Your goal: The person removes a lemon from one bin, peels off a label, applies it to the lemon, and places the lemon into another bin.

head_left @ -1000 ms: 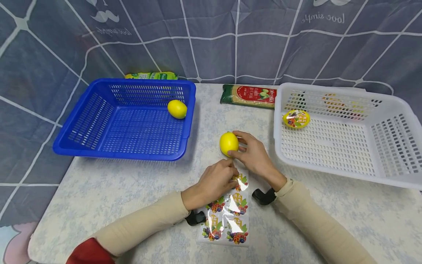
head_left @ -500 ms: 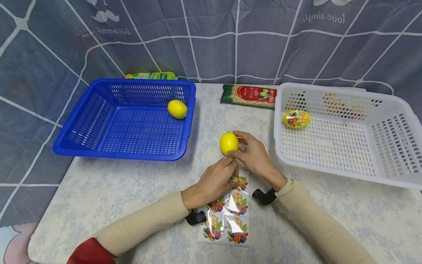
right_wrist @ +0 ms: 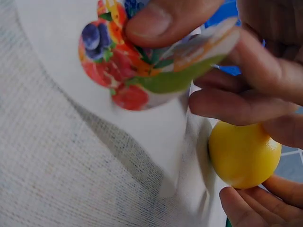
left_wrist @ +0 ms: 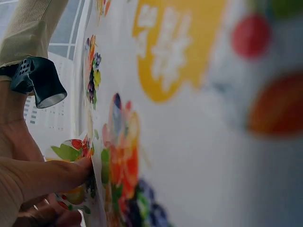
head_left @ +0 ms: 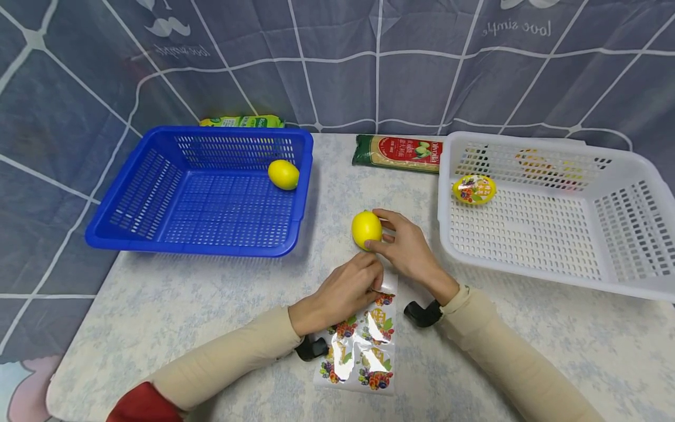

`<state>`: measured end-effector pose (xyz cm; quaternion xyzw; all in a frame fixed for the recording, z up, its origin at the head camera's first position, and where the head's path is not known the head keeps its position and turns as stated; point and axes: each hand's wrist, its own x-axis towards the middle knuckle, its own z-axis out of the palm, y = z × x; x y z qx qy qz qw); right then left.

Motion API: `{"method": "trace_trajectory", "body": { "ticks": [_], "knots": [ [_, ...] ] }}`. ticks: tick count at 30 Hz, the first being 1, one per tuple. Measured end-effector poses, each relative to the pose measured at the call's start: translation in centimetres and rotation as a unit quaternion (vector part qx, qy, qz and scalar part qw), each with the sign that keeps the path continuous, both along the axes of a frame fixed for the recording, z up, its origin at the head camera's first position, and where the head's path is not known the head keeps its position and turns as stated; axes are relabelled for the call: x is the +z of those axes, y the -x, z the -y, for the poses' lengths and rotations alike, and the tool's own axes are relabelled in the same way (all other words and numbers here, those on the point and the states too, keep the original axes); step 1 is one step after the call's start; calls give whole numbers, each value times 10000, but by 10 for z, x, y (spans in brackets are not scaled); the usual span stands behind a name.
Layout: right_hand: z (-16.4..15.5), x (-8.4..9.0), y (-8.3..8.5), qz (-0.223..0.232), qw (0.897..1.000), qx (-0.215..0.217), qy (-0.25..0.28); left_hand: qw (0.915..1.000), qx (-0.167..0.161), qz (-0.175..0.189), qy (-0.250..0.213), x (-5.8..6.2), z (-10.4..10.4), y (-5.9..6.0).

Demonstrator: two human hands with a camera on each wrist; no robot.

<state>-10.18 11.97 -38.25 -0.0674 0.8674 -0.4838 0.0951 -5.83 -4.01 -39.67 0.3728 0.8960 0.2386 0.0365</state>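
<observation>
While the right hand [head_left: 408, 252] grips one of three lemons [head_left: 366, 229], the left hand [head_left: 343, 293] pinches a sticker [right_wrist: 156, 71] just beside it, above one sticker sheet [head_left: 358, 346].

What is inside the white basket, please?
Inside the white basket lies one yellow lemon with a fruit sticker, near its far left corner. Coloured shapes show through the far wall; what they are cannot be told.

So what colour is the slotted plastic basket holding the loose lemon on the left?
Blue: the slotted plastic basket shows best in the head view.
</observation>
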Motion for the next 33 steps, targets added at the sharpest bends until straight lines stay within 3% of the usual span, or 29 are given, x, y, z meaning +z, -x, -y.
{"method": "trace_trajectory", "body": {
  "ticks": [5, 13, 27, 33],
  "knots": [
    [0, 1, 0, -1, 10000, 1, -33, 9994, -314, -2, -145, -2, 1, 2],
    [1, 1, 0, 0, 10000, -7, -26, 9982, -334, 422, -249, 0, 4, 7],
    [1, 2, 0, 131, 9999, -33, -65, 9832, -1169, 1381, -243, 22, 20, 16],
    [1, 2, -1, 173, 9998, 0, -69, 9766, -1241, 1626, -664, 34, 28, 18]
  ]
}}
